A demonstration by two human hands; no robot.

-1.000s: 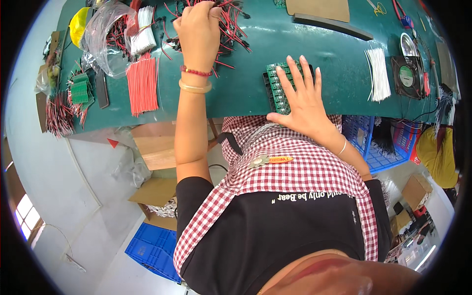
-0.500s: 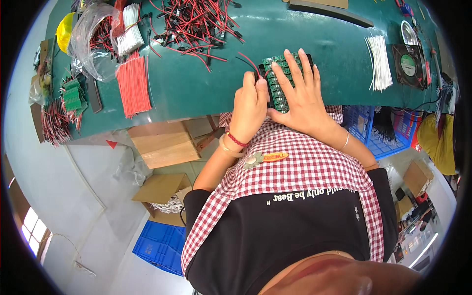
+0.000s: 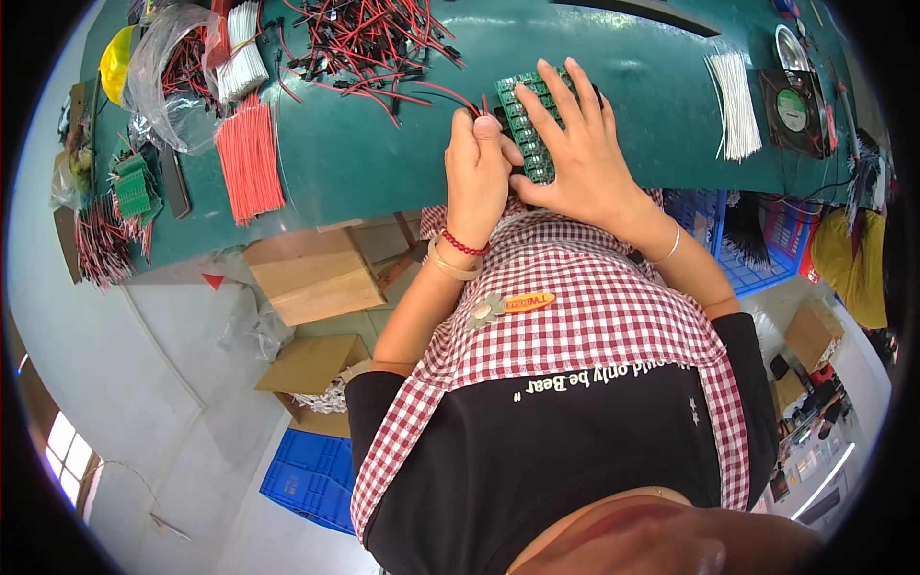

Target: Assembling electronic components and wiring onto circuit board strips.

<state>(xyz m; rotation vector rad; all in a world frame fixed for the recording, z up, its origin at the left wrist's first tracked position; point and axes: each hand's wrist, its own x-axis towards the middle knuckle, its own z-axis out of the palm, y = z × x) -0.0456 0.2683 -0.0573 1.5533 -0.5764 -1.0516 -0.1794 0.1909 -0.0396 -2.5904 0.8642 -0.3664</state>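
Note:
A green circuit-board panel with rows of small dark parts lies near the front edge of the green table. Over its right side rests my right hand, fingers spread and thumb at the panel's near end. Just left of the panel, my left hand is closed, thumb on top, pinching red wire that sticks out above the fingers toward the left. The wire's lower ends are hidden in the grip. Something dark shows beside the panel, mostly covered by my hands.
A heap of red-and-black wires with connectors lies beyond my left hand. Farther left are red wires, white wires, a clear plastic bag and small green boards. White wires and a black fan-like square lie at right.
Both hands and the panel have shifted a little away from my body. More red wire now shows above my left hand. My right hand stays spread over the panel.

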